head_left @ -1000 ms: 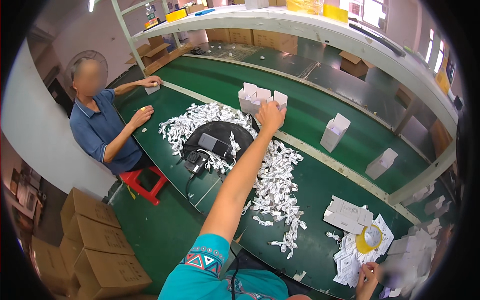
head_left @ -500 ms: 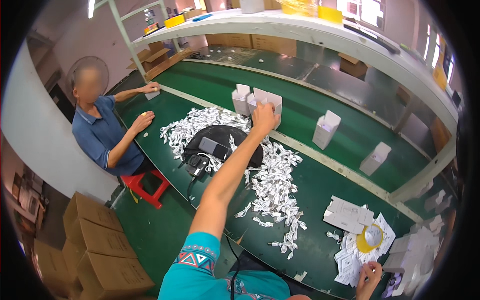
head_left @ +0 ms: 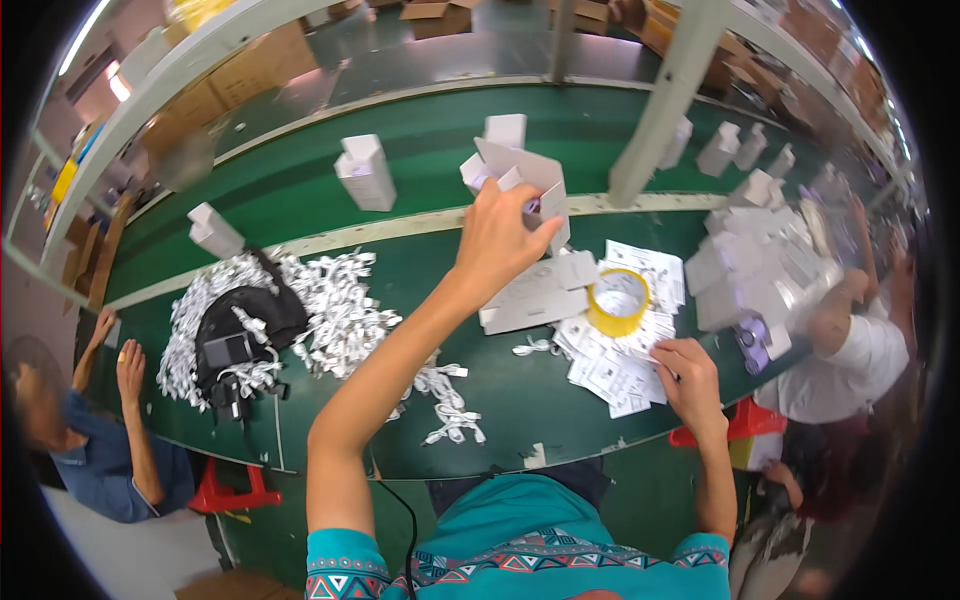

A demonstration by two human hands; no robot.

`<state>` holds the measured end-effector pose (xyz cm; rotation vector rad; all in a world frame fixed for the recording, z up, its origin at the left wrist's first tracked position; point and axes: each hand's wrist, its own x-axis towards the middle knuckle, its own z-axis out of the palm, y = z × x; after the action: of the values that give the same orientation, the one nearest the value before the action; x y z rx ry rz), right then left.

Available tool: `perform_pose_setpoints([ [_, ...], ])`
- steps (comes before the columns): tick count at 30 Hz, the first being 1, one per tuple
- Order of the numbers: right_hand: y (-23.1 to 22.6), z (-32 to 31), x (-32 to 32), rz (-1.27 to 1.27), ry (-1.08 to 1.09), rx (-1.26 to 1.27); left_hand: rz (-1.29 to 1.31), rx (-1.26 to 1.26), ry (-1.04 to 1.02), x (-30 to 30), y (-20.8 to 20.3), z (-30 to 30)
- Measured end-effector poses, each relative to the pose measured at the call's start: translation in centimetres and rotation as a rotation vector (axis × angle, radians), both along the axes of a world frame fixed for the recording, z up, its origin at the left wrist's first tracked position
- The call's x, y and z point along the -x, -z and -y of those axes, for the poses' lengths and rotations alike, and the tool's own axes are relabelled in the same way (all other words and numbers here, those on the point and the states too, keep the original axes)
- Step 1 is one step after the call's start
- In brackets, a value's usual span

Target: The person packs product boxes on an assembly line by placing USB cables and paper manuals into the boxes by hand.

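Note:
My left hand (head_left: 505,225) reaches over the table's middle, its fingers hooked over a pair of open-topped white boxes (head_left: 545,180). Something purple shows inside them under the fingers. My right hand (head_left: 688,378) lies at the right edge of a pile of printed leaflets (head_left: 610,375), thumb and fingertips pinched on a sheet. A roll of yellow tape (head_left: 618,302) rests on the leaflets. A flattened white carton piece (head_left: 540,292) lies just below the held boxes, beside the tape.
White cables (head_left: 345,310) are heaped left, around a black bag (head_left: 250,320). Open white boxes (head_left: 366,175) stand on the green belt (head_left: 420,125). More white boxes (head_left: 725,270) crowd the right, near a purple device (head_left: 752,345). A co-worker (head_left: 110,450) sits left, others right.
The view has swung to the right. My left hand has carried the white boxes from the cable heap's far side toward the leaflets. My right hand stays by the leaflets, now pinching at their edge.

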<state>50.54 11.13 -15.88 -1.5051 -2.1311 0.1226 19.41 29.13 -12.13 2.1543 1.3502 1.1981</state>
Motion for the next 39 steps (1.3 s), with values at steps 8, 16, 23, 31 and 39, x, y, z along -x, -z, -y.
perform_pose_setpoints([
  [8, 1.0, 0.4, 0.5, -0.116, 0.012, -0.022, -0.186, 0.145, -0.093, -10.9, 3.6, -3.5],
  [16, 1.4, 0.5, -0.5, -0.187, 0.067, 0.039, -0.063, -0.653, -0.217, 0.4, -0.1, -3.1],
  [23, 1.4, 0.5, -0.2, -0.052, 0.058, -0.151, -0.530, -0.229, -0.742, 22.9, 6.0, -11.5],
  [31, 0.7, 1.6, -1.7, -0.103, 0.098, -0.207, -0.597, -0.320, -0.593, 35.0, 11.3, -15.5],
  [39, 0.4, 3.1, -2.7, -0.156, 0.147, -0.271, -0.143, -0.342, -0.307, 16.5, 6.9, -3.5],
])
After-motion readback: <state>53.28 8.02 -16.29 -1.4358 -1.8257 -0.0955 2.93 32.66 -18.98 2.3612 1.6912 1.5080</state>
